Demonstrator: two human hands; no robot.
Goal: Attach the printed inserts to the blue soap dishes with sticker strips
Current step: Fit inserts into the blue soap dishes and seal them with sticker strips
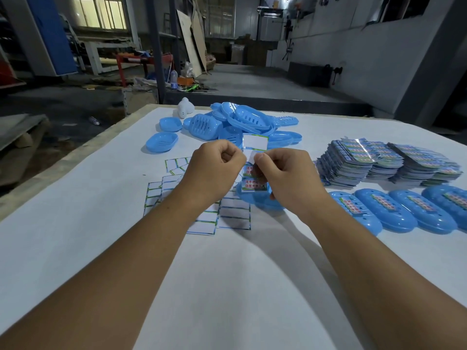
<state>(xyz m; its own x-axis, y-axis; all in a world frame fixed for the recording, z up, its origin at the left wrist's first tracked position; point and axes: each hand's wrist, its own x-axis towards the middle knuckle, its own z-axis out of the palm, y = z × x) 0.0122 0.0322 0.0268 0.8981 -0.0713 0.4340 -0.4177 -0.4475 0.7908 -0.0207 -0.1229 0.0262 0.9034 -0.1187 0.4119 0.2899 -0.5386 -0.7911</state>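
Both hands are raised over the middle of the white table. My left hand (217, 170) and my right hand (285, 173) pinch a sticker strip (255, 157) between thumbs and fingertips; its white backing stands up and its printed labels hang down. Just below my hands a blue soap dish (262, 200) lies on the table, partly hidden by my right hand. A heap of blue soap dishes (227, 122) lies at the far side. Stacks of printed inserts (379, 160) stand at the right.
A row of blue dishes carrying printed inserts (394, 213) lies at the right front. Used sticker backing sheets (222, 218) are scattered under my left forearm. A white object (185, 109) sits at the table's far edge. The table's left edge (75, 152) runs diagonally.
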